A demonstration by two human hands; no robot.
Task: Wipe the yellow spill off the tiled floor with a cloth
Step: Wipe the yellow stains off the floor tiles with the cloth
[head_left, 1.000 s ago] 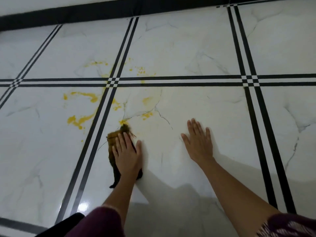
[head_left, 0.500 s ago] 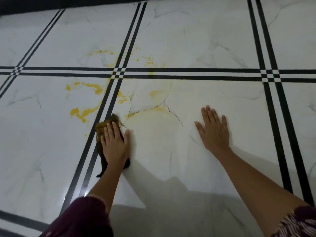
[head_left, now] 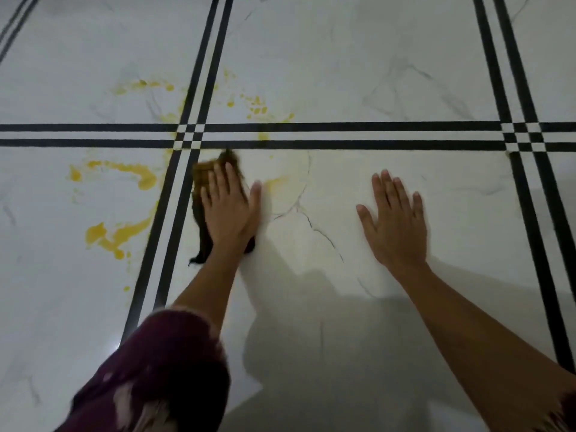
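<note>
Nearest to the camera, a dark red sleeve (head_left: pixel 149 369) covers the left upper arm; it is blurred and its lower part is cut off by the frame edge. At the bottom right corner a small piece of patterned sleeve (head_left: pixel 565 413) shows, too little of it to describe.

The right hand (head_left: pixel 394 219) lies flat on the white marble tile (head_left: pixel 436 244), fingers spread and open, holding nothing. I judge that it is there to carry the body weight while the person leans forward over the floor. It rests on a part of the tile that looks free of yellow, only faintly smeared.

The left hand (head_left: pixel 229 207) presses flat on a dark brown cloth (head_left: pixel 202 173), palm down, fingers straight and not closed around it. The cloth is pinned between hand and floor, which suits pushing it along the surface. Most of the cloth is hidden under the hand; only its stained front edge beyond the fingertips and a dark tail (head_left: pixel 201 251) by the wrist are visible, so its real shape cannot be told. It lies just beside the double black tile line (head_left: pixel 174 194) and just before the crossing (head_left: pixel 188 137).

The yellow spill is in several parts. A pale patch (head_left: pixel 276 182) lies just beside the thumb. Thicker puddles (head_left: pixel 115 235) and a curved streak (head_left: pixel 134 171) lie on the tile left of the black lines, not yet wiped. Farther, beyond the horizontal lines, there are small drops (head_left: pixel 257 107) and a thin smear (head_left: pixel 146 85). The motion blur makes their edges unclear.
</note>
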